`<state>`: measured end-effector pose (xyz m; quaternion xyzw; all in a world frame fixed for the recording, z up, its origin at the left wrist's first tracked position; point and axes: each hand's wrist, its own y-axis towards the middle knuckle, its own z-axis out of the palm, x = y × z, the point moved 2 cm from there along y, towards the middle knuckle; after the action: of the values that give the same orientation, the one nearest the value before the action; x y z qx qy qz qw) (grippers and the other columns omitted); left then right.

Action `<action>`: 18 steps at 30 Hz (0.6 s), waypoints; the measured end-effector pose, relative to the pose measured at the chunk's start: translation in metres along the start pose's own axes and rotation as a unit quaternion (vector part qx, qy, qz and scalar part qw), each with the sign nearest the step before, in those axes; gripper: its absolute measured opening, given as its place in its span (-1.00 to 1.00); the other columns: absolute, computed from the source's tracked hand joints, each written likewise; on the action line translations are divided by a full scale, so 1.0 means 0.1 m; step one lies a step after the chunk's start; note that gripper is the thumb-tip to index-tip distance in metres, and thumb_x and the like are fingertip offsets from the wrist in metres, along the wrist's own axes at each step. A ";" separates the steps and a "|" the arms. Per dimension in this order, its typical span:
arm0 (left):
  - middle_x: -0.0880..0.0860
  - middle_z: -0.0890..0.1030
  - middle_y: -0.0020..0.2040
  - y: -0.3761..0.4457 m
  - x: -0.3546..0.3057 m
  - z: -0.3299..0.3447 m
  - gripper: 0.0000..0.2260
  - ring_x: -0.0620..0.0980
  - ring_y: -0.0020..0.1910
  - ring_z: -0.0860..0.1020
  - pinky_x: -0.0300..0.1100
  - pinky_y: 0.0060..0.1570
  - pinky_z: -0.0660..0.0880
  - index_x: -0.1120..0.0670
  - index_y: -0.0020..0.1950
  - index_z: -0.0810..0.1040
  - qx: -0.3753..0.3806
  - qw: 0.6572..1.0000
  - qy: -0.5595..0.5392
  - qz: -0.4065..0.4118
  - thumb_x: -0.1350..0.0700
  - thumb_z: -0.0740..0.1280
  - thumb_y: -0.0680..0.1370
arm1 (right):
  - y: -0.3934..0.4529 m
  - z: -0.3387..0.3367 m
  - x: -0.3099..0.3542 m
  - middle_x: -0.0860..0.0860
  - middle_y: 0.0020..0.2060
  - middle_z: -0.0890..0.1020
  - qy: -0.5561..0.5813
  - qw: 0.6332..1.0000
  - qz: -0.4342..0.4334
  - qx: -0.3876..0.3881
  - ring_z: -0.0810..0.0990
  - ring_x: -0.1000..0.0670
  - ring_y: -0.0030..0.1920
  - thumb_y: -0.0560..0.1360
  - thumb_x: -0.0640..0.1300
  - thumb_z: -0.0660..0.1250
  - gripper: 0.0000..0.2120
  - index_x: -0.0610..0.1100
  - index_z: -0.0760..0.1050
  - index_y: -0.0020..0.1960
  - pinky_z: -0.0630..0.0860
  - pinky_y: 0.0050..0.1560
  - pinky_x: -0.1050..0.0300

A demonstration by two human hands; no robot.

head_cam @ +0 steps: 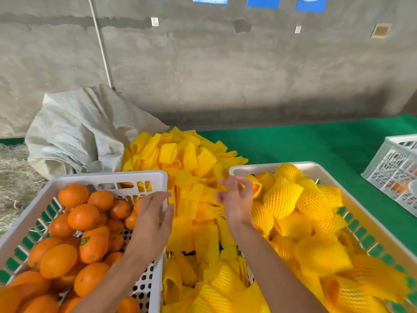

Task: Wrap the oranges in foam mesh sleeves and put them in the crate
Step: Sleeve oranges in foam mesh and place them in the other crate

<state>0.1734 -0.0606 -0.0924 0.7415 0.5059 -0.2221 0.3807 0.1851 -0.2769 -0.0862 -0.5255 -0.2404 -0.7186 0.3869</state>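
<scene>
Both hands (left (155,219), right (237,199)) empty above sleeves (198,177).

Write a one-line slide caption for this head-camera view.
Empty hands, left and right, hover between bare oranges and sleeved fruit.

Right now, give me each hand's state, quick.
Left hand: open, fingers relaxed, holding nothing, over the crate of bare oranges.
Right hand: open, fingers spread, holding nothing, beside a wrapped orange.

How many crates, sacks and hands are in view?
White plastic crates: 3 (bare oranges, sleeved oranges, far right)
Woven sack: 1
Hands: 2 (left hand, right hand)
Total: 6
</scene>
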 end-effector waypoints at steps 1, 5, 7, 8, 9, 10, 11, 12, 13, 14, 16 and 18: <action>-0.04 0.44 0.37 0.00 0.05 -0.01 -0.62 -0.06 0.36 0.42 -0.06 0.30 0.44 0.05 0.50 0.41 -0.010 0.999 -0.021 -0.026 -0.05 0.21 0.70 | 0.00 0.01 -0.09 -0.08 -0.05 0.70 -0.070 0.997 0.015 0.036 0.61 0.04 -0.42 0.70 -0.14 0.23 -0.84 -0.09 0.36 0.27 0.53 -0.35 0.13; -0.10 0.50 0.25 0.02 0.25 -0.01 -0.68 -0.34 0.11 0.49 -0.23 0.13 0.38 -0.11 0.40 0.40 0.000 0.988 -0.098 -0.116 -0.18 0.11 0.71 | 0.00 0.01 -0.34 0.00 0.05 0.65 -0.278 0.946 0.067 0.156 0.72 0.06 -0.22 0.68 -0.11 0.28 -0.67 -0.06 0.30 0.40 0.54 -0.32 0.17; 0.00 0.59 0.07 0.02 0.39 -0.02 -0.83 -0.23 -0.07 0.56 -0.20 -0.06 0.46 -0.16 0.22 0.44 0.021 0.988 -0.085 -0.125 -0.13 0.11 0.73 | 0.00 0.01 -0.39 0.00 0.09 0.62 -0.363 0.905 0.076 0.209 0.71 -0.04 -0.04 0.67 -0.11 0.29 -0.64 -0.06 0.31 0.43 0.48 -0.30 0.20; 0.06 0.61 0.01 0.02 0.47 -0.02 -0.84 -0.13 -0.12 0.58 -0.11 -0.10 0.53 -0.10 0.22 0.46 0.050 0.988 -0.058 -0.134 -0.07 0.13 0.74 | -0.01 0.01 -0.42 -0.03 0.17 0.60 -0.417 0.872 0.075 0.243 0.67 -0.07 0.04 0.67 -0.10 0.30 -0.62 -0.07 0.33 0.44 0.47 -0.25 0.18; 0.09 0.63 0.00 0.01 0.55 -0.02 -0.83 -0.04 -0.10 0.61 0.01 -0.05 0.58 0.00 0.26 0.48 0.095 0.985 -0.019 -0.146 0.00 0.17 0.74 | -0.04 0.00 -0.46 -0.07 0.24 0.57 -0.472 0.832 0.073 0.281 0.62 -0.08 0.10 0.66 -0.09 0.31 -0.60 -0.07 0.34 0.46 0.48 -0.16 0.16; 0.11 0.64 0.04 -0.01 0.62 0.00 -0.81 0.02 -0.03 0.62 0.09 0.05 0.58 0.09 0.30 0.49 0.148 0.976 0.026 -0.155 0.06 0.21 0.73 | -0.09 -0.02 -0.49 -0.10 0.31 0.53 -0.524 0.784 0.073 0.323 0.58 -0.10 0.16 0.65 -0.06 0.33 -0.56 -0.06 0.34 0.49 0.49 -0.05 0.14; 0.12 0.65 0.13 -0.03 0.69 0.02 -0.77 0.07 0.07 0.62 0.11 0.15 0.56 0.15 0.33 0.51 0.208 0.962 0.079 -0.161 0.09 0.25 0.71 | -0.14 -0.03 -0.53 -0.11 0.37 0.50 -0.573 0.731 0.077 0.363 0.55 -0.12 0.24 0.63 -0.03 0.36 -0.50 -0.05 0.32 0.52 0.49 0.07 0.12; 0.12 0.63 0.21 -0.05 0.74 0.05 -0.73 0.09 0.17 0.60 0.08 0.24 0.53 0.16 0.36 0.52 0.269 0.940 0.133 -0.164 0.08 0.28 0.70 | -0.19 -0.03 -0.55 -0.12 0.43 0.45 -0.617 0.674 0.089 0.396 0.51 -0.14 0.33 0.61 0.00 0.40 -0.43 -0.04 0.30 0.56 0.48 0.17 0.09; 0.11 0.62 0.28 -0.07 0.77 0.07 -0.68 0.10 0.24 0.58 0.04 0.29 0.51 0.14 0.39 0.53 0.325 0.914 0.180 -0.164 0.03 0.30 0.69 | -0.25 -0.03 -0.57 -0.11 0.47 0.41 -0.657 0.616 0.107 0.421 0.46 -0.15 0.40 0.57 0.04 0.43 -0.35 -0.04 0.28 0.58 0.46 0.25 0.06; 0.09 0.60 0.32 -0.09 0.79 0.09 -0.64 0.10 0.27 0.56 0.01 0.31 0.50 0.11 0.42 0.52 0.365 0.891 0.214 -0.162 -0.03 0.31 0.68 | -0.29 -0.03 -0.57 -0.10 0.50 0.39 -0.692 0.559 0.122 0.440 0.43 -0.17 0.44 0.54 0.07 0.47 -0.30 -0.04 0.28 0.59 0.45 0.30 0.02; 0.08 0.55 0.36 -0.11 0.84 0.13 -0.60 0.12 0.34 0.50 0.00 0.35 0.48 0.06 0.45 0.49 0.393 0.869 0.254 -0.160 -0.08 0.33 0.66 | -0.36 -0.03 -0.58 -0.10 0.49 0.41 -0.744 0.460 0.128 0.468 0.44 -0.20 0.44 0.51 0.09 0.50 -0.28 -0.06 0.33 0.57 0.47 0.30 -0.03; 0.11 0.44 0.41 -0.12 0.88 0.17 -0.59 0.18 0.46 0.34 0.05 0.41 0.41 0.03 0.48 0.42 0.372 0.860 0.318 -0.144 0.00 0.35 0.65 | -0.39 -0.02 -0.58 -0.12 0.47 0.44 -0.774 0.402 0.115 0.475 0.46 -0.22 0.41 0.51 0.06 0.51 -0.31 -0.13 0.37 0.55 0.50 0.28 -0.07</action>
<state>0.1980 -0.0203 -0.1699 0.7773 0.5800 -0.1984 -0.1415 0.1608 -0.2382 -0.1389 -0.6111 -0.6776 0.2768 0.3014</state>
